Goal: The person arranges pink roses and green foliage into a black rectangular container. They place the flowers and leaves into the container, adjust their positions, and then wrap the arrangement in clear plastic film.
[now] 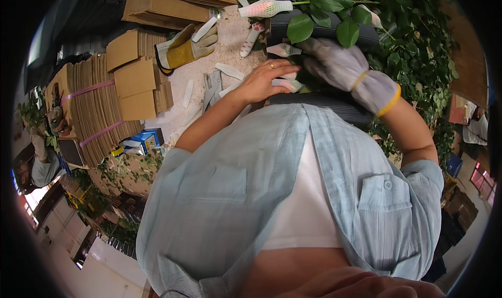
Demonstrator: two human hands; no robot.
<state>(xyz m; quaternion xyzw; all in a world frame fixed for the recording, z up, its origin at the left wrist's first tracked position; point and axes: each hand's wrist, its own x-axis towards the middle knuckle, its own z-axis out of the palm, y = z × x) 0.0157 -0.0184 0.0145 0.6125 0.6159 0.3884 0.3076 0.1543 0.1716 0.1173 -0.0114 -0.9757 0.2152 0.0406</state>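
Note:
My bare left hand (263, 80), with a ring on one finger, has its fingers and thumb around flower heads in white mesh sleeves (288, 85) at a dark ribbed surface. To its right, my right hand (335, 64) wears a pale glove with a yellow cuff edge. It is blurred, its fingers over dark leaves, and what lies under them is hidden. Another netted flower head (280, 50) lies just above my left fingers. Farther up, a netted flower (266, 8) lies with its green stem and leaves (327, 5) stretching right, above the gloved hand.
Loose mesh sleeves (229, 71), a paw-patterned handle (251, 41), a yellow-grey work glove (188, 48) and grey metal pieces (213, 88) lie on the left tabletop. Beyond stand strapped cardboard stacks (92, 101) and a blue box (151, 139). Leafy stems (411, 54) crowd the right. A person (43, 168) is at far left.

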